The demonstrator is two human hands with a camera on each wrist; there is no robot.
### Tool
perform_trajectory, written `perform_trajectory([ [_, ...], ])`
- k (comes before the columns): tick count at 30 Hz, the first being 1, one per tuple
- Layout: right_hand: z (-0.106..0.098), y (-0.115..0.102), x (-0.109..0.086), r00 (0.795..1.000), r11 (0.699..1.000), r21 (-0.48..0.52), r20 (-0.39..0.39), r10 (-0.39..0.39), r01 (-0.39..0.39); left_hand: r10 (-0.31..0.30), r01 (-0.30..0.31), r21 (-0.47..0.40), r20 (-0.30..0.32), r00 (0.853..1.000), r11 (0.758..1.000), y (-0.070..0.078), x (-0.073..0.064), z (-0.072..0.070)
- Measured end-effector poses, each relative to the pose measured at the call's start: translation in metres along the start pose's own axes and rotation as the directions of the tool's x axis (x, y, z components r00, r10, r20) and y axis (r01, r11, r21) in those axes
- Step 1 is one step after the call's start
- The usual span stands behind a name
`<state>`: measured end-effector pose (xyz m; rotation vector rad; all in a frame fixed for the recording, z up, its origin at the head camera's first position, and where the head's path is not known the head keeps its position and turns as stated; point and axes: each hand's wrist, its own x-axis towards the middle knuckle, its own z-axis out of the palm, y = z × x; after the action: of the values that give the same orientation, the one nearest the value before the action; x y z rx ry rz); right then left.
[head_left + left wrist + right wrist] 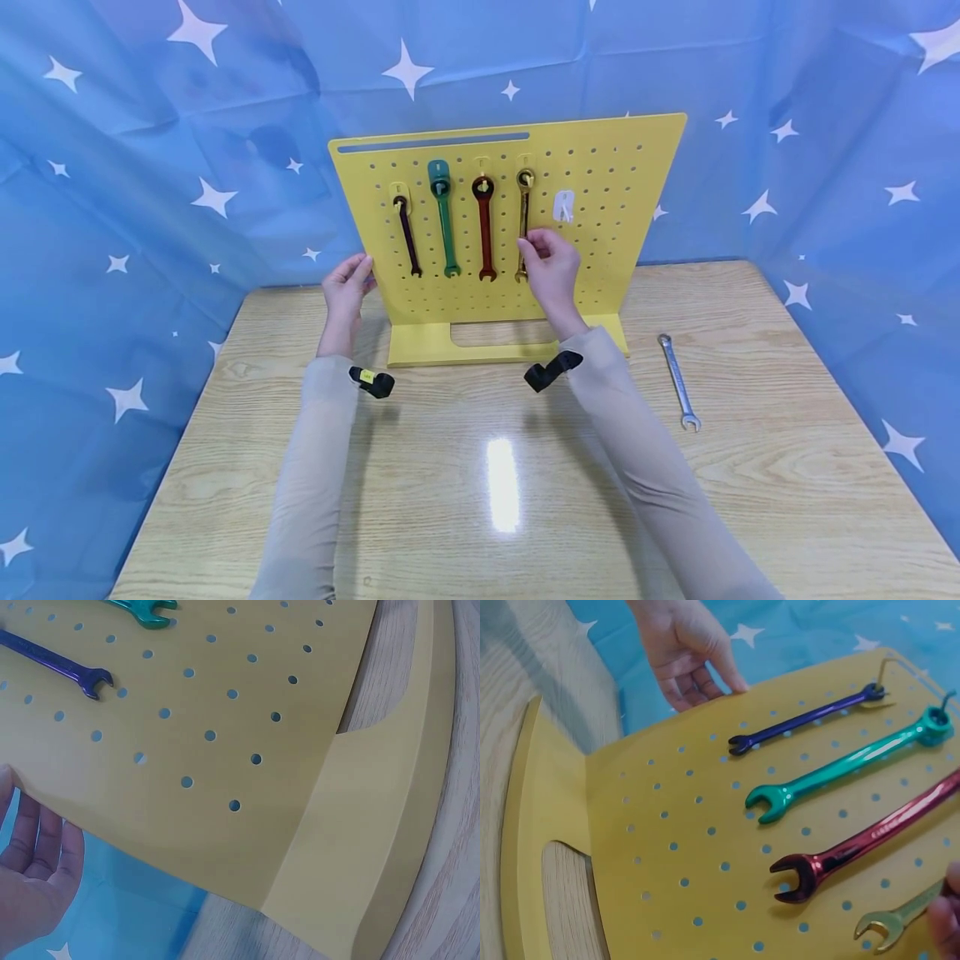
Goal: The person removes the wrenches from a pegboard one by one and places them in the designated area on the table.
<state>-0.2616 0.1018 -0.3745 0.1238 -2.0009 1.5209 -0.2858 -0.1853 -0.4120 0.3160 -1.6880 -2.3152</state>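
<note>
A yellow pegboard (622, 179) stands upright on the table. My left hand (345, 287) holds its left edge, with the thumb at the front face and the fingers behind. My right hand (553, 267) pinches the lower part of a gold wrench (524, 204), whose ring end is at a hook on the board. To its left hang a red wrench (485, 233), a green wrench (447, 233) and a small purple wrench (802, 720), all with open ends down. Right of the gold wrench, a white hook (563, 206) bears nothing.
On the wooden table (442, 483), a silver wrench (678, 379) lies to the right of the board. The board's foot (420, 346) has a long cutout. A blue cloth (247, 100) with white stars hangs behind and at both sides.
</note>
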Motion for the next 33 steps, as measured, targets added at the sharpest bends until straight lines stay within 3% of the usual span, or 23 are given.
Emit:
perform_trajectory([
  [15, -0.011, -0.01, -0.008, 0.996, 0.999, 0.035, 0.079, 0.035, -0.038, 0.018, -0.018, -0.02, 0.0, 1.0, 1.0, 0.001, -0.001, 0.0],
  [25, -0.015, -0.018, -0.01, 0.995, 0.998, 0.038, 0.089, 0.052, -0.056, 0.004, -0.004, -0.009, -0.003, 1.0, 1.0, 0.001, -0.002, 0.0],
  [33, -0.028, -0.06, -0.022, 0.994, 0.999, 0.034, 0.106, 0.031, -0.035, 0.01, -0.01, -0.006, -0.005, 1.0, 1.0, 0.001, -0.002, 0.0],
])
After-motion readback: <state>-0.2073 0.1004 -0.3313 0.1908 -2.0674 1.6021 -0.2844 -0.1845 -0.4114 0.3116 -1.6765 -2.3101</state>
